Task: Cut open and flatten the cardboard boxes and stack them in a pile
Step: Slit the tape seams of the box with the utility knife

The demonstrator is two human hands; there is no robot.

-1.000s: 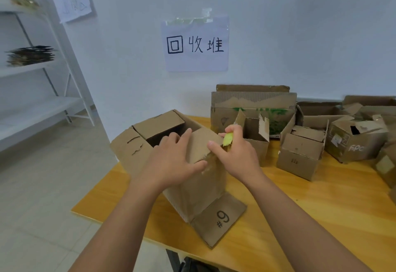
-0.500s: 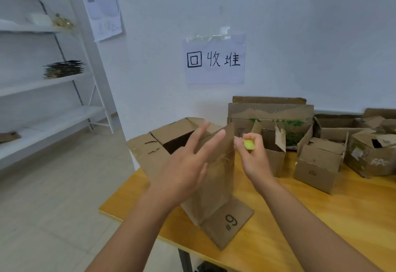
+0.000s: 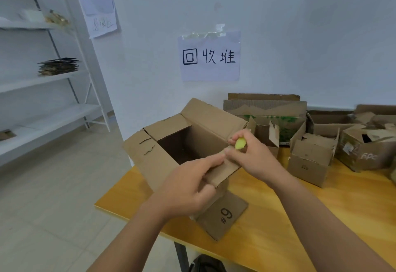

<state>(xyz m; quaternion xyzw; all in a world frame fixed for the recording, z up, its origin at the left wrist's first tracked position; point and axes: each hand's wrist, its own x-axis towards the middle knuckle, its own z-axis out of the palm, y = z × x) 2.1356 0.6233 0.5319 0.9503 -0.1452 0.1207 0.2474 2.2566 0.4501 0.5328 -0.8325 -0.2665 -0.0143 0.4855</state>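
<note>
A brown cardboard box [image 3: 150, 156] stands open-topped at the left end of the wooden table [image 3: 310, 218]. One bottom flap, marked "#9" [image 3: 225, 216], lies flat on the table towards me. My left hand [image 3: 188, 188] grips the near top flap of the box, thumb under it and fingers over it. My right hand [image 3: 252, 156] holds a small yellow-green cutter [image 3: 239, 143] and pinches the right end of the same flap. The cutter's blade is hidden.
Several more brown boxes [image 3: 310, 160] crowd the table's back and right, one large [image 3: 265, 111] against the wall, one marked "FPC" [image 3: 368, 149]. A paper sign [image 3: 210, 57] hangs on the wall. White shelving [image 3: 42, 79] stands at the left. A dark object [image 3: 205, 263] lies under the table.
The near flap stood upright before and is now folded down towards me. My left hand went from open fingers on the flap to gripping it. The right hand kept the cutter throughout.
</note>
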